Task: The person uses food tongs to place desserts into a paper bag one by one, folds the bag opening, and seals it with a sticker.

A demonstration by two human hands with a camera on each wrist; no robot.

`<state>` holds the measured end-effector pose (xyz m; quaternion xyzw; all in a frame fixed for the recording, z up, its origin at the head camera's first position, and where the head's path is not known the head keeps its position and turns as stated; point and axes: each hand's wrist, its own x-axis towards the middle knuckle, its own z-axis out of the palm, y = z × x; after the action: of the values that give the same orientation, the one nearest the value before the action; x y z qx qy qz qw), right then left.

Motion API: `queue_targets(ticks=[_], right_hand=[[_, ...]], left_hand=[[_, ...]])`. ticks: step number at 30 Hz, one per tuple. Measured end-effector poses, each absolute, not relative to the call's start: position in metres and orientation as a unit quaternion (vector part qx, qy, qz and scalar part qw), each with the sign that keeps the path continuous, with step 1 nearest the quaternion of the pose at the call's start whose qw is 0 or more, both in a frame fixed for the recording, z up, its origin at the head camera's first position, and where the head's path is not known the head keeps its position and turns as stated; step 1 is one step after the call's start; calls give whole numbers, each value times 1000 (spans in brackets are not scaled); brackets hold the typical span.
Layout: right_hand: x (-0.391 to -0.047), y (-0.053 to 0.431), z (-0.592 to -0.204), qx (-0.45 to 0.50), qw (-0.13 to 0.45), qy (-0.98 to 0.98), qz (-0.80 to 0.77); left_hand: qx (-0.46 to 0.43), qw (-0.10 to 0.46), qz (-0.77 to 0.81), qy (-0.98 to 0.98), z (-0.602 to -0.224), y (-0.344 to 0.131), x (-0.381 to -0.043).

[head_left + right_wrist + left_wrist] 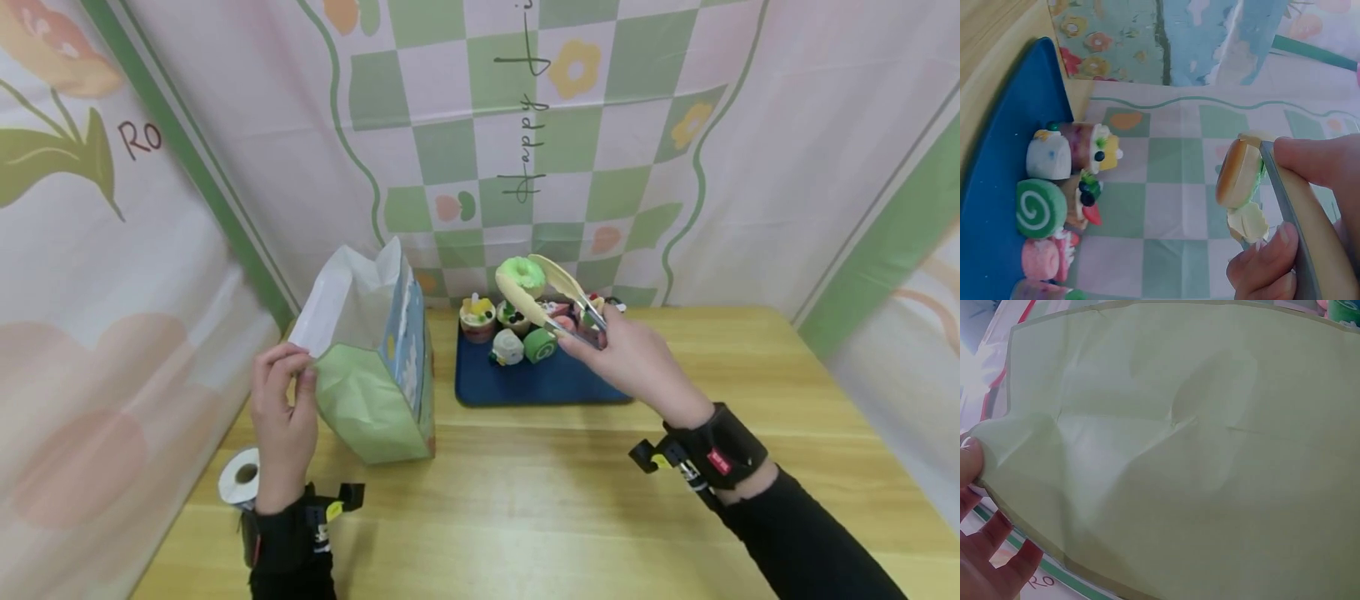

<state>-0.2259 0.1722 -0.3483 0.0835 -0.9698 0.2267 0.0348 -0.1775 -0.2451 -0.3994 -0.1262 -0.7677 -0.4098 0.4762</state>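
Note:
My right hand [637,358] grips a pair of cream-tipped tongs [573,287], whose tips hold a green-iced donut [522,273] above the back of the blue tray [540,387]. In the right wrist view the donut [1239,174] shows its brown side, with the tong tips around it. With thumb and fingers, my left hand [283,408] pinches the top edge of a paper bag [360,392], which stands upright with its mouth open. The bag's green side [1179,456] fills most of the left wrist view.
Several toy cakes sit on the tray, among them a green swirl roll [540,344], a white cake [507,347] and a fruit-topped cup [477,317]. A roll of white labels [242,477] stands by my left wrist. Behind the wooden table [510,508] hangs a checked curtain [502,142].

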Motion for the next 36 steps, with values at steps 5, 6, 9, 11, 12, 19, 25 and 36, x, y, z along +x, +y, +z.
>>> queue_targets(ticks=[5, 6, 9, 11, 12, 19, 25, 36], right_hand=[[-227, 166, -337, 92, 39, -971, 218], [-227, 165, -335, 94, 42, -970, 219], [-227, 161, -330, 102, 51, -969, 218], [-227, 159, -326, 109, 58, -969, 216], [-227, 159, -324, 111, 61, -968, 216], [-223, 150, -310, 119, 63, -966, 223], [-220, 138, -296, 131, 44, -964, 226], [-219, 116, -280, 161, 40, -959, 231]], left_hand=[[-125, 475, -407, -770, -399, -245, -178], [-125, 475, -407, -770, -399, -245, -178], [-125, 477, -410, -768, -398, -246, -179], [-123, 478, -411, -766, -398, -246, -179], [-121, 478, -411, -767, -398, -246, -179], [-116, 478, -407, -770, -400, -246, -180], [-113, 477, -407, -770, -402, -245, -179], [-119, 480, -411, -766, -390, -236, -172]])
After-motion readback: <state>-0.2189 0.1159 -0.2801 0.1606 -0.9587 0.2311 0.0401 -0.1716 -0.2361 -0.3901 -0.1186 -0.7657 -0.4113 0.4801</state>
